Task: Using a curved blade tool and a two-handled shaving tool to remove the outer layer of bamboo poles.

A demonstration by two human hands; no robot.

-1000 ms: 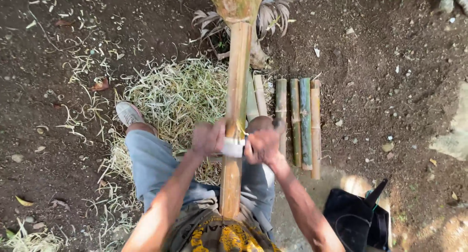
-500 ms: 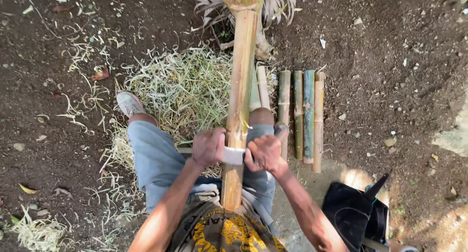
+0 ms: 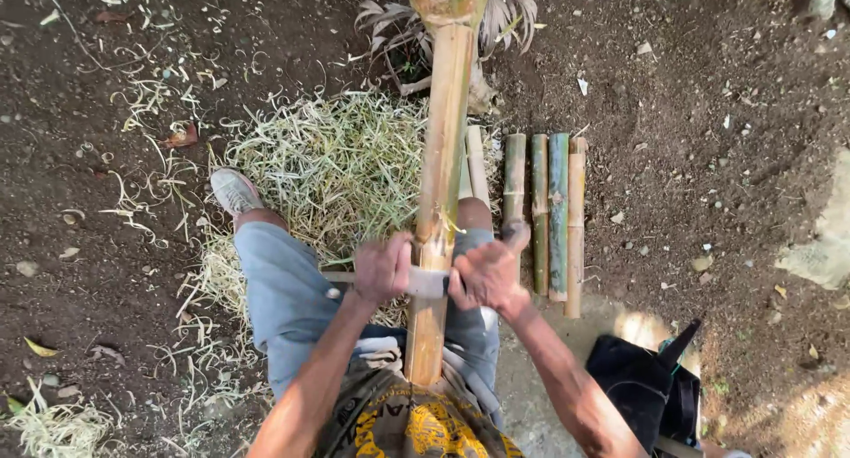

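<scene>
A long yellow bamboo pole (image 3: 440, 157) runs from my lap up to the top of the view, where its far end rests by a dry plant. A metal blade (image 3: 427, 283) lies across the pole. My left hand (image 3: 382, 268) grips the blade's left end, and my right hand (image 3: 485, 275) grips its wooden handle on the right. Both fists are closed tight. I sit with my legs in grey shorts (image 3: 283, 290) on either side of the pole.
Several short cut bamboo pieces (image 3: 553, 214) lie side by side right of the pole. A heap of pale shavings (image 3: 332, 161) covers the dirt on the left. A black bag (image 3: 645, 389) sits at lower right. My shoe (image 3: 234, 191) rests on the shavings.
Both hands and the blade have slid down the pole toward my body. The view has shifted slightly.
</scene>
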